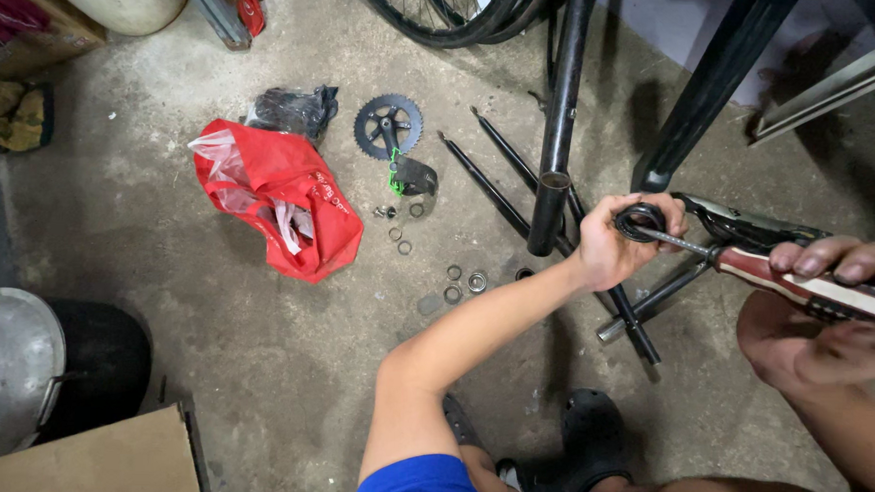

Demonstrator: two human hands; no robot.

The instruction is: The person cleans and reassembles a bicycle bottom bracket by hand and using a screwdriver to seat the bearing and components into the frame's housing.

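1. I watch from the head camera as my left hand (614, 244) closes around a dark ring-shaped bearing cup (640, 221), thumb and fingers wrapped on its rim, held in the air just right of the open end of a black frame tube (554, 197).

2. My right hand (837, 265) grips a grease gun with a red and cream body (814, 290), fingers curled over its top; the thin metal nozzle (675, 243) reaches left and its tip touches the ring, at or just inside the bore.

3. The step in hand, as I judge it, is greasing the cup: tool and part are joined, both off the floor and above the black fork legs (517, 195) that lie on the concrete floor (259, 346).

4. More small parts wait on the floor to the left, well apart from my hands: loose rings and bearings (463, 282), a black chainring with its crank arm (389, 128), and a red plastic bag (284, 197) beside a crumpled black one (292, 110).

5. The next move, to my eye, calls for a steady squeeze from the right hand while the left turns the ring, so the grease spreads round the whole race and not in one lump.

6. I cannot tell whether any grease is yet on the ring; it is too small and dark.
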